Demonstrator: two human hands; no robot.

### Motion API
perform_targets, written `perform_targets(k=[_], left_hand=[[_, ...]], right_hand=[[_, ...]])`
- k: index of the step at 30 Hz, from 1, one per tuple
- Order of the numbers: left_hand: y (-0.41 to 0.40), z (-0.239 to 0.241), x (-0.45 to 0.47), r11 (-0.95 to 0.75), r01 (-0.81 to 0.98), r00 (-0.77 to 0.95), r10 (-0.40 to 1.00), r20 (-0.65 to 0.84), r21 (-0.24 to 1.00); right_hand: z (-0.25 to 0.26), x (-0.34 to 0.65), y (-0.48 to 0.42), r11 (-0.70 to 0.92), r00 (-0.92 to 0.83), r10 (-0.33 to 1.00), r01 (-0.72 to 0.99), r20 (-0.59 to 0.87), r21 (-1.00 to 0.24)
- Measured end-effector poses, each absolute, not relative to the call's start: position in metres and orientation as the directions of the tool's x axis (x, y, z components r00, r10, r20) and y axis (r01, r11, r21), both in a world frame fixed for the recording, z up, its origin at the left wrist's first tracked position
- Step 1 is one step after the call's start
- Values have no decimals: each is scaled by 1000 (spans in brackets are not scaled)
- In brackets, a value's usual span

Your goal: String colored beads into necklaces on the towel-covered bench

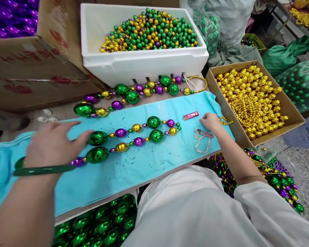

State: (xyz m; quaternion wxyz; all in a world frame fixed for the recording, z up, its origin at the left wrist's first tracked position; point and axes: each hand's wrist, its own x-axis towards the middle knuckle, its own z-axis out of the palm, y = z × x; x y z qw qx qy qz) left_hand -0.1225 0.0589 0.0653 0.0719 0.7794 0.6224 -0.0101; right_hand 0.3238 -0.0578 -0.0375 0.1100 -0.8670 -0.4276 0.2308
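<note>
My left hand (54,142), smeared by motion, is over the left end of a bead necklace (138,141), thumb and fingers apart. The necklace has green, purple and gold shiny beads and lies in a long loop on a blue towel (134,171). My right hand (210,121) is pinched closed at the towel's right side, on a thin thread-like strand (196,105). Beside it lie a small red packet (191,115), thread snips (204,132) and a loop of pale cord (203,145). Small gold beads (225,120) lie just past my right hand.
Behind the towel lies another bead necklace (146,92), in front of a white foam box (144,63) of mixed beads. Cardboard boxes of gold beads (247,99) and purple beads (12,17) stand right and left. Large green beads (100,226) fill a container below the table edge.
</note>
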Motion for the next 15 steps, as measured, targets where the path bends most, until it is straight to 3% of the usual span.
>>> perform_targets(k=[2, 6, 8, 10, 12, 15], left_hand=[[45, 50, -81, -330, 933, 326, 944, 56, 143], [13, 36, -14, -584, 770, 566, 811, 146, 257], [-1, 31, 13, -672, 656, 657, 733, 177, 344], [-11, 26, 39, -715, 537, 704, 672, 230, 447], [-16, 23, 63, -729, 426, 721, 632, 285, 536], [-16, 22, 90, -693, 310, 727, 614, 307, 652]], right_hand=[[-37, 324, -54, -616, 524, 788, 666, -324, -420], [-16, 339, -62, -604, 476, 796, 582, -374, -544], [3, 347, -72, -538, 384, 835, 422, -394, -730], [26, 350, -82, -405, 253, 896, 130, -365, -905], [50, 347, -89, -279, 145, 945, -118, -295, -953], [87, 334, -94, -171, 73, 979, -204, -189, -964]])
